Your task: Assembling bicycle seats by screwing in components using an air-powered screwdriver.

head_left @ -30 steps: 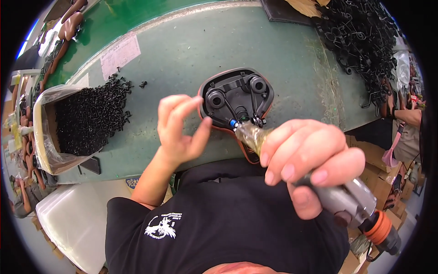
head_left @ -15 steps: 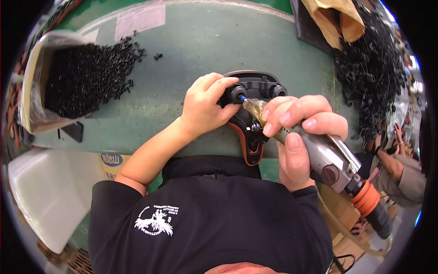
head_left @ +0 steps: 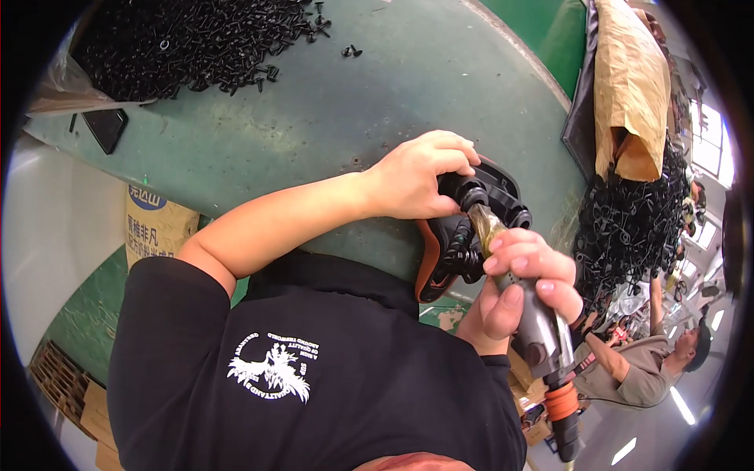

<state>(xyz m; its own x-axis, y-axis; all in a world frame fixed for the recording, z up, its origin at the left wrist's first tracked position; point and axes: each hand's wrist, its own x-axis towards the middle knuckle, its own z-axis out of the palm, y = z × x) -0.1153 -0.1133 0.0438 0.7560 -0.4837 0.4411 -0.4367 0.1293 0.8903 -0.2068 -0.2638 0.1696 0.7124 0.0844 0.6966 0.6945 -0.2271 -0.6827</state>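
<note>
A black plastic housing with an orange rim [head_left: 452, 243] lies at the near edge of the green-grey worktable [head_left: 330, 118]. My left hand [head_left: 420, 177] presses down on its top, fingers curled over the black part. My right hand [head_left: 522, 286] grips a grey pneumatic screwdriver [head_left: 542, 337] with an orange collar near its hose end. The tool's clear yellowish nose [head_left: 485, 224] points into a round socket of the housing, just beside my left fingertips.
A big heap of small black screws [head_left: 188, 39] lies at the table's far left, spilling from a clear bag. A brown paper sack [head_left: 624, 94] and a mass of black wire parts [head_left: 628, 228] stand at the right. Another person [head_left: 652, 365] works lower right. A cardboard box [head_left: 153, 228] sits under the table.
My left hand went from hovering open to pressing on the housing. The screwdriver tip stays on the housing while the view swung, so everything shifted right and down.
</note>
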